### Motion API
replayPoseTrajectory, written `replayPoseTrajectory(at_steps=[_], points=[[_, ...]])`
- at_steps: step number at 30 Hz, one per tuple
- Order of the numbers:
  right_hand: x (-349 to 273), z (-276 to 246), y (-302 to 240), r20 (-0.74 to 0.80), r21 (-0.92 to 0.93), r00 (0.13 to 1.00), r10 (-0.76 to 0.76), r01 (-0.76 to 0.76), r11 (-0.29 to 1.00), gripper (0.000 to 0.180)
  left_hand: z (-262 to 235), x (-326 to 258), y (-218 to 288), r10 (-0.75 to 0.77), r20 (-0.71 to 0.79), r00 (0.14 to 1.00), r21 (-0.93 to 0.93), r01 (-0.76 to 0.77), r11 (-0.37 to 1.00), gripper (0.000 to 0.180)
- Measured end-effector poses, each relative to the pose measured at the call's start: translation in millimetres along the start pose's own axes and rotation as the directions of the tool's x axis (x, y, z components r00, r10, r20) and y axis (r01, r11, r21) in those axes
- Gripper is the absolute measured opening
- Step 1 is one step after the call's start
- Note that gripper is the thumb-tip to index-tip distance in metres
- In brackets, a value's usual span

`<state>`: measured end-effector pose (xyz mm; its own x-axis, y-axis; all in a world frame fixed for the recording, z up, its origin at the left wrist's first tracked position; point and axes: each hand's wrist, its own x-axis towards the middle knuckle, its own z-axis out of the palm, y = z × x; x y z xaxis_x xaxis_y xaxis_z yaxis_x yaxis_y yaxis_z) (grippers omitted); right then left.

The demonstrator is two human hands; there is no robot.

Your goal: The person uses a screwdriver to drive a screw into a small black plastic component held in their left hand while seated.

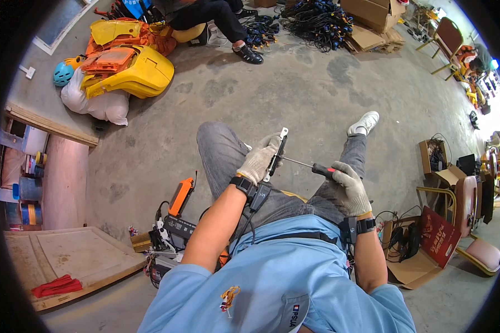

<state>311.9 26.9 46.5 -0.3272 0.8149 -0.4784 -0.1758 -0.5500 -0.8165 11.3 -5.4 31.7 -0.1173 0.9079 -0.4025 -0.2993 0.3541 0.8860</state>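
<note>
My left hand, in a pale work glove, is closed around a slim black part with whitish metal bracket ends, held tilted above my lap. What exactly the part is, I cannot make out. From the right, my right hand, gloved too, grips the black and red handle of a screwdriver. Its steel shaft points left, and the tip meets or nearly meets the side of the black part. Both wrists wear black straps with small dark boxes.
Beside my left leg lie an orange device and several loose electronic parts. An open cardboard box with cables stands at right, near chairs. Yellow and orange plastic shells are piled at far left. Another person's foot and black cables are at the back.
</note>
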Motion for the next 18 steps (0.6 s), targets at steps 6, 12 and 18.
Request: replayPoseTrajectory(at_steps=[6,12,18], points=[[-1.8,0.5,-6.3,0.070,0.026,0.997,0.028,-0.030,0.999,0.041,0.0,0.5,-0.6,-0.022,-0.032,0.999,0.021,0.022,1.000,0.050],[4.3,-3.3,-0.7,-0.009,-0.093,0.996,0.084,-0.085,0.992,0.037,3.5,-2.8,4.1,-0.031,-0.041,0.999,0.044,0.033,0.999,0.050],[2.8,-1.9,-3.2,0.027,0.061,0.997,0.069,-0.071,0.996,0.036,-0.8,4.5,-4.5,-0.035,-0.055,0.998,0.063,0.039,0.997,0.051]])
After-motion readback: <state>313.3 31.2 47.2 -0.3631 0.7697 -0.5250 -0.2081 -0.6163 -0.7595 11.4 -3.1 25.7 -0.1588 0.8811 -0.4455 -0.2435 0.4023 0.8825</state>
